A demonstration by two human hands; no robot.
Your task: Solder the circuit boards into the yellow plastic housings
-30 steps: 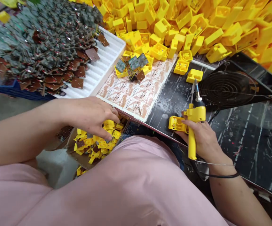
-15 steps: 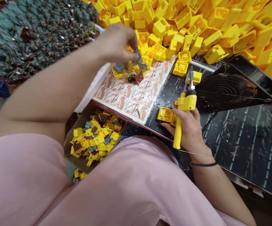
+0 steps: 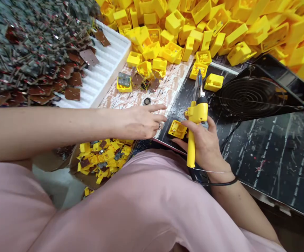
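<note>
My right hand [image 3: 204,141] is wrapped round a yellow soldering gun [image 3: 197,112], its metal tip pointing up and away. Just left of the gun's handle lies an open yellow plastic housing [image 3: 177,129], near the thumb of that hand. My left hand [image 3: 146,122] hovers palm down by the table's front edge, fingers stretched out and nothing visible in them. A small round black part [image 3: 147,101] lies just beyond its fingers. Farther back, a grey-green circuit board [image 3: 124,79] rests on a yellow housing [image 3: 124,88], beside brown boards with thin wires [image 3: 155,84].
Yellow housings [image 3: 174,22] are heaped along the back. At the left, many circuit boards [image 3: 44,56] pile on white ribbed foam [image 3: 107,57]. A black fan [image 3: 249,94] stands right of the gun. Below the table edge sits a box of yellow parts [image 3: 107,157].
My left hand has come back from the parts at the rear toward the table's front edge, and the grey board it held now lies on a housing. The soldering gun has shifted slightly left.
</note>
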